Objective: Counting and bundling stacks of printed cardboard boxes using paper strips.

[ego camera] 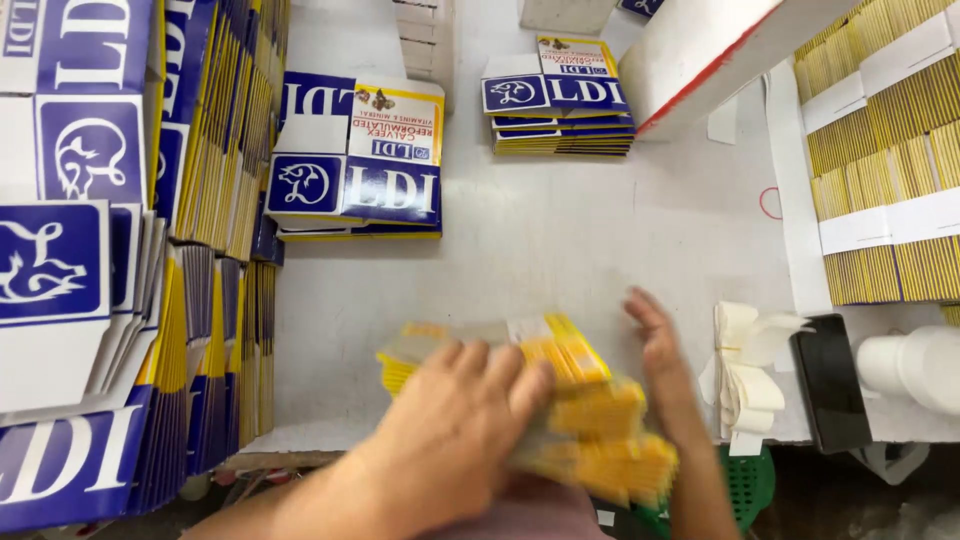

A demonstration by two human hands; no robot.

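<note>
A thick bundle of flat yellow cartons (585,395) lies at the near edge of the white table (600,230), blurred by motion. My left hand (455,430) presses down on top of the bundle, fingers spread over it. My right hand (660,350) stands flat and upright against the bundle's right side, fingers straight and pointing away from me.
Stacks of flat blue, white and yellow cartons (355,165) lie on the table at the back, with another stack (560,100) beyond. Upright rows fill the left (215,330) and banded yellow bundles (890,170) the right. Paper strips (750,370), a black phone (830,385) and a white roll (915,365) lie right.
</note>
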